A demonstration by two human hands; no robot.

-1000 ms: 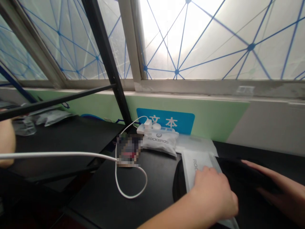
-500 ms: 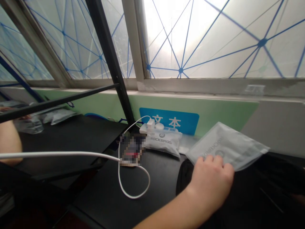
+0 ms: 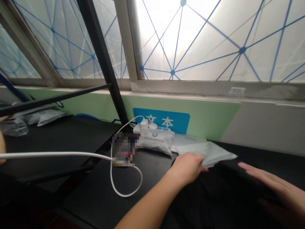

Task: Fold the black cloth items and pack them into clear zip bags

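Note:
My left hand (image 3: 189, 167) is closed at the upper edge of a dark piece of black fabric (image 3: 214, 197), apparently pinching it; the fingertips are partly hidden. Just behind that hand, a frosted plastic zip bag (image 3: 218, 152) lies flat on the table. On the right, my right hand (image 3: 269, 181) rests along the fabric with its fingers straight and together. Little detail shows in the dark cloth, so I cannot tell what kind of article it is.
A filled ROCKBROS pouch (image 3: 156, 141) leans by a white power strip (image 3: 137, 128). Left of it lies a blurred-out phone-like object (image 3: 125, 149) with a looping white cable (image 3: 141, 178). A black metal post (image 3: 102, 54) rises at left. Another person's arm (image 3: 2, 146) shows at the far left.
The plastic bag that my left hand held up now lies on the table. My left hand has moved down and left onto the black fabric; my right hand has come into view.

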